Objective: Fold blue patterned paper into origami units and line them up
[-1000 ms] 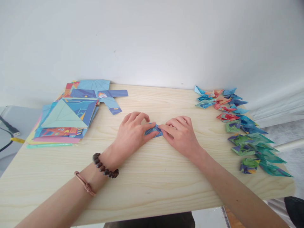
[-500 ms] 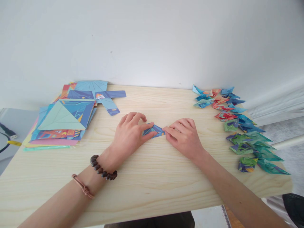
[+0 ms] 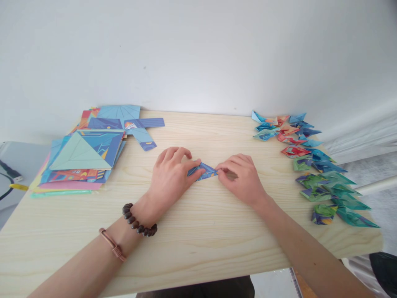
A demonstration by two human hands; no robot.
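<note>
A small folded sheet of blue origami paper (image 3: 208, 171) lies at the middle of the wooden table, its right end narrowing to a point. The thumb and forefinger of my left hand (image 3: 172, 171) grip its left part and cover some of it. At the pointed tip, my right hand (image 3: 240, 178) pinches the paper between thumb and forefinger, with the other fingers curled. Dark beads and a copper-coloured bangle circle my left wrist.
On the left is a stack of patterned paper (image 3: 87, 153), with blue paper strips (image 3: 144, 136) beside it. Several folded paper figures (image 3: 313, 192) stand in rows along the right side. A wall (image 3: 198, 54) borders the table's (image 3: 186, 244) back edge.
The right fingertips have shifted slightly rightward with the paper's tip, and more of the paper shows between the hands. My left forearm has moved a little to the right.
</note>
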